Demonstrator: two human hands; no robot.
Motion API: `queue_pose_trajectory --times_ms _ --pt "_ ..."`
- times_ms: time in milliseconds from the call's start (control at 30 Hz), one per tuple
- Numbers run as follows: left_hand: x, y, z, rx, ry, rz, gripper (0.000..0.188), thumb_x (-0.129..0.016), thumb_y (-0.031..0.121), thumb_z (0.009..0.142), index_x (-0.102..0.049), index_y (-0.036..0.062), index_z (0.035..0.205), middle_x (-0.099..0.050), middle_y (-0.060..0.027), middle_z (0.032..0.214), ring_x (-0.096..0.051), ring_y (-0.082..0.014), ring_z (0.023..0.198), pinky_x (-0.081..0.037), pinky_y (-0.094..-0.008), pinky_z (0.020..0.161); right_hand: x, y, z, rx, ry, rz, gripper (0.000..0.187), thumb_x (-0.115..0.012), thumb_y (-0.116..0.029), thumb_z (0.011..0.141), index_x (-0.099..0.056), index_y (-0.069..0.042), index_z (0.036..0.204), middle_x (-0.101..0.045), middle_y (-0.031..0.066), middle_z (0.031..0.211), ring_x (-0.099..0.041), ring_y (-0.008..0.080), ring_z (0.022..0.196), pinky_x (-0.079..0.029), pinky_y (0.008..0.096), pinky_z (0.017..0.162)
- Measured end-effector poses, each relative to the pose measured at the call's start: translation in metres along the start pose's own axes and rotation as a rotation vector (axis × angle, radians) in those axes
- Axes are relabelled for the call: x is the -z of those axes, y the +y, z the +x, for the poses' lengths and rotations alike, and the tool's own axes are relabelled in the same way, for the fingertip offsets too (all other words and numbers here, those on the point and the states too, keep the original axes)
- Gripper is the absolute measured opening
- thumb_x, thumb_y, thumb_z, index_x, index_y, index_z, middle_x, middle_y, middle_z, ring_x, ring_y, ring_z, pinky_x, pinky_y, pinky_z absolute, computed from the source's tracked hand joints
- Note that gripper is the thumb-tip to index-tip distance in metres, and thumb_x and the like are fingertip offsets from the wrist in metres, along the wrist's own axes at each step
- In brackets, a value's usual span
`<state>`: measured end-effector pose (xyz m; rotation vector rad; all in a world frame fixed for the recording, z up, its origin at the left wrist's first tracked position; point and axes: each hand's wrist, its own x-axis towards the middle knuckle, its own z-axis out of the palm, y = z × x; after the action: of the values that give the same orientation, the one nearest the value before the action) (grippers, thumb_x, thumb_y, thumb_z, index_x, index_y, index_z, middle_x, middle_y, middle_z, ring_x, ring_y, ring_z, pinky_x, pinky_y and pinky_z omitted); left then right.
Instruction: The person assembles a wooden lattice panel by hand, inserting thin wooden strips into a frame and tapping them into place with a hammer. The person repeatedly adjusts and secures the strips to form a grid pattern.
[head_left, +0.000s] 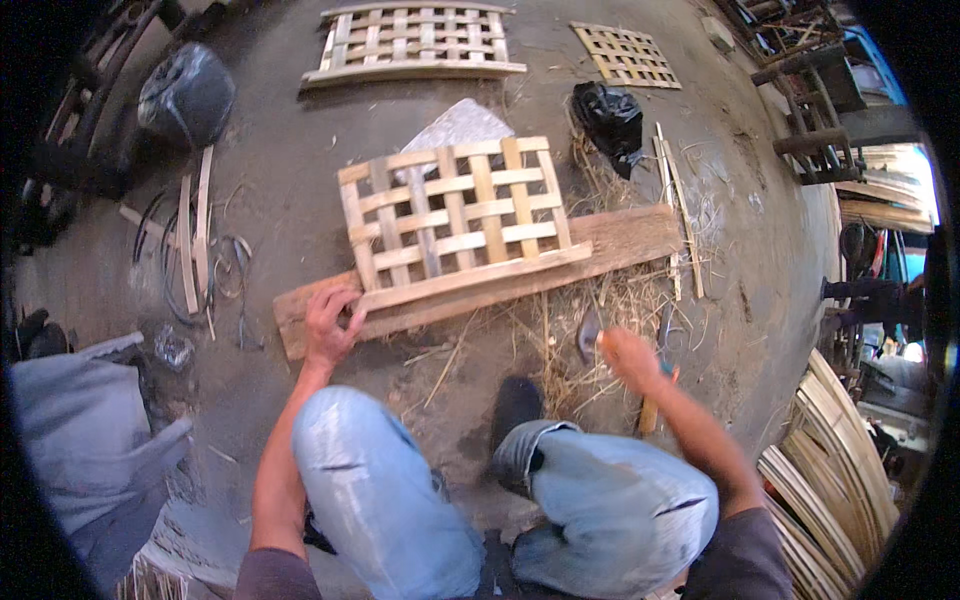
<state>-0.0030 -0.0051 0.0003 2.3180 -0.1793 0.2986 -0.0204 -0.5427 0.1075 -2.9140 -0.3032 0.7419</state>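
In front of me a woven panel of pale wooden slats leans back, its lower bar resting along a rough brown plank. My left hand is closed at the panel's lower left corner, its fingers curled on the bar end over the plank. To the right, my right hand is closed and somewhat blurred. It grips a short tool with a dark metal head, which hangs over straw-like shavings; the palm hides most of its handle. Just beyond that hand lies another tool, with a wooden handle.
Two more woven panels, a large one and a smaller one, lie at the far side. A black plastic bag, loose strips and a grey bundle stand around. Stacked slats are at right; grey cloth at left.
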Motion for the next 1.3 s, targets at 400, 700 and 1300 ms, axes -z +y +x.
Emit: queue_pose_trajectory --times_ms 400,700,1300 --pt "0.101 0.037 0.140 -0.233 -0.455 0.332 0.020 -0.076 0.010 0.079 -0.068 0.0073 0.097 -0.067 -0.0094 0.106 -0.064 -0.0284 0.102 -0.052 -0.0405 0.088 -0.009 0.015 0.060 0.204 0.627 0.246 0.021 -0.076 -0.008 0.080 -0.066 -0.005 0.099 -0.062 0.0117 0.094 -0.061 0.0316 0.089 -0.052 0.0408 0.077" --pt "-0.042 0.127 0.175 -0.437 -0.498 0.081 0.031 -0.079 0.011 0.071 -0.071 0.0112 0.101 -0.070 -0.0094 0.108 -0.066 -0.0289 0.103 -0.054 -0.0417 0.089 0.015 0.022 0.164 0.722 0.570 0.107 0.017 -0.070 -0.011 0.076 -0.063 -0.008 0.090 -0.061 0.0077 0.094 -0.062 0.0265 0.090 -0.054 0.0371 0.077" --pt "-0.170 0.229 -0.016 -0.148 -0.498 -0.407 0.037 -0.069 0.017 0.081 -0.066 0.0095 0.117 -0.066 -0.0093 0.112 -0.065 -0.0292 0.102 -0.053 -0.0432 0.087 0.119 0.122 0.361 0.130 0.567 0.020 0.009 -0.063 -0.005 0.081 -0.071 -0.004 0.082 -0.067 0.0230 0.082 -0.067 0.0418 0.079 -0.053 0.0473 0.067"
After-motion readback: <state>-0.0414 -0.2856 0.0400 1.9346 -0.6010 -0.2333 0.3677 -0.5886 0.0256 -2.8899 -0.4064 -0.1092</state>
